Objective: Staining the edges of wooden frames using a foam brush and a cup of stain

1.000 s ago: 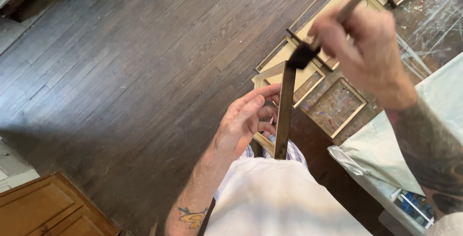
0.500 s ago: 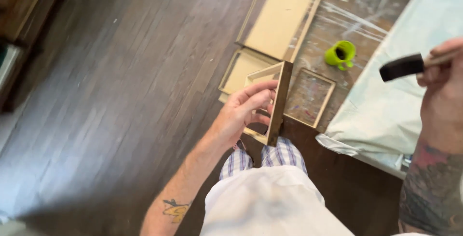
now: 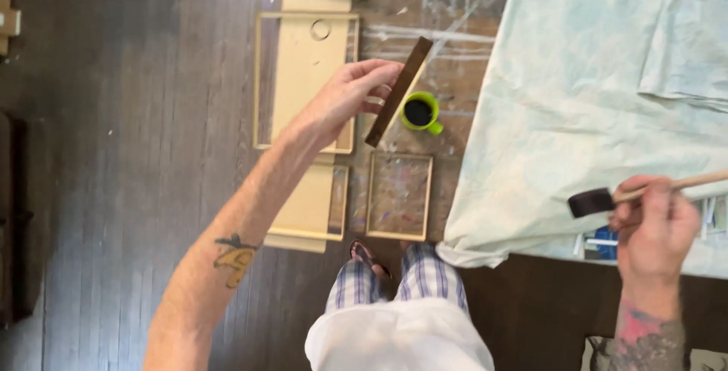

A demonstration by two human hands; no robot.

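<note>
Fingers (image 3: 373, 83) half-hide wood strip (image 3: 399, 90); brush (image 3: 607, 200) handle cut off.

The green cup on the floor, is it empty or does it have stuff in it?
Not empty. The green cup stands upright on the floor, and dark liquid shows inside its rim. How deep it goes cannot be told.

The brush (image 3: 607, 200) handle runs off the right edge. The right hand (image 3: 654, 228) hides its middle. Cloth (image 3: 591, 98) covers the tabletop.

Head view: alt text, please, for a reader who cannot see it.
Seen from above, the left hand holds a dark-stained wooden frame edge-on over a paint-marked floor, and the right hand holds a foam brush over a pale drop cloth. A green cup of dark liquid and pale frames lie below.
</note>
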